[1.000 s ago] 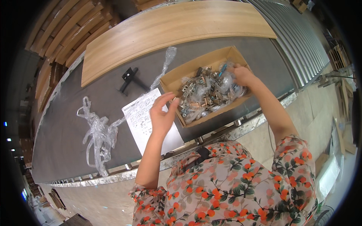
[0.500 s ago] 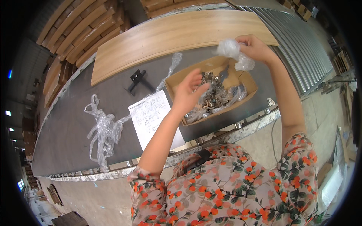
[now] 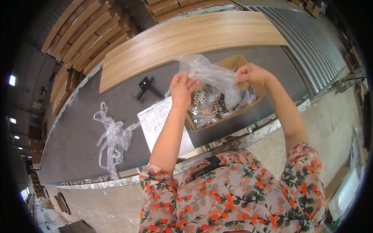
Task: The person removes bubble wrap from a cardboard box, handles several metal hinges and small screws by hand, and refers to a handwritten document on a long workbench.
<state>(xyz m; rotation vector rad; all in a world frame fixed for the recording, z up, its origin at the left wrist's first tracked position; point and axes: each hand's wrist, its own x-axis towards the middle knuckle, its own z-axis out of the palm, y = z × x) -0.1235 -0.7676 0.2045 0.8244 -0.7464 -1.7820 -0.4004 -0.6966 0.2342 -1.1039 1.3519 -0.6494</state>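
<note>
A clear plastic bag (image 3: 211, 73) is stretched between my two hands above an open cardboard box (image 3: 221, 121). My left hand (image 3: 182, 88) pinches the bag's left side, over the box's left wall. On the other side, my right hand (image 3: 250, 74) grips the bag's right edge with fingers closed. Beneath the bag, the box holds a heap of small metal fittings (image 3: 200, 99) and some clear plastic. The bag hides part of the heap and of the box's far wall.
A printed sheet (image 3: 155, 120) lies left of the box. Beyond it are a black metal bracket (image 3: 147, 87) and crumpled plastic wrap (image 3: 112, 139). A long wooden board (image 3: 186, 37) spans the table's far side. Metal rollers (image 3: 299, 46) run at the right; stacked boards (image 3: 85, 31) stand far left.
The bunched bag in my right hand has come down and left over the box and is now spread out. My left hand, empty before, has taken hold of its other side.
</note>
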